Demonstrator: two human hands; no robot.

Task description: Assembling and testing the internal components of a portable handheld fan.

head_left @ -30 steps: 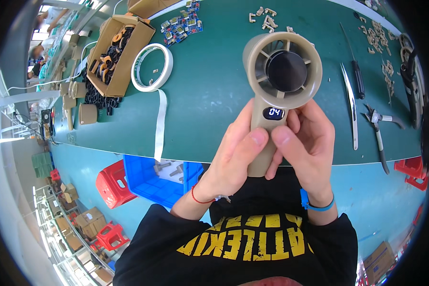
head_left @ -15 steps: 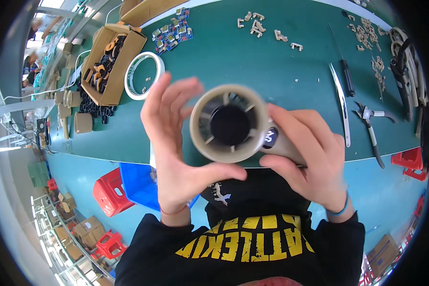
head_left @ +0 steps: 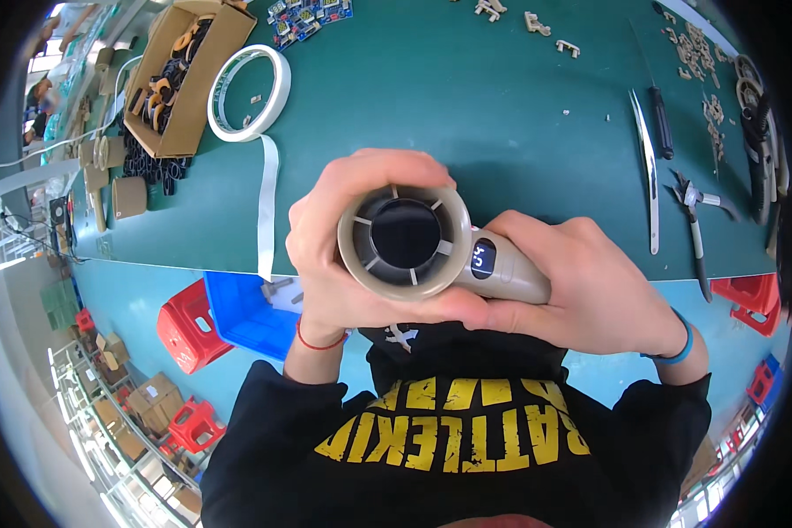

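A beige handheld fan [head_left: 405, 233] is held up over the table's near edge. Its round barrel faces up, showing spokes around a black centre. My left hand [head_left: 319, 238] is wrapped around the barrel, fingers over the far side and thumb along the near side. The handle points right and bears a small lit display [head_left: 483, 259]. My right hand [head_left: 590, 286] grips that handle, with its thumb close to my left thumb. The handle's far end is hidden in my right palm.
A white tape roll [head_left: 278, 97] trails a strip over the near edge. Left of it stands a cardboard box [head_left: 180, 132] of black and orange parts. Tweezers [head_left: 647, 176], a screwdriver [head_left: 662, 128] and pliers [head_left: 693, 211] lie right. A blue bin [head_left: 246, 317] sits below.
My left hand, spread beside the barrel before, has closed around it. The fan has shifted slightly left. The table appears higher in the picture, and the tape strip now shows.
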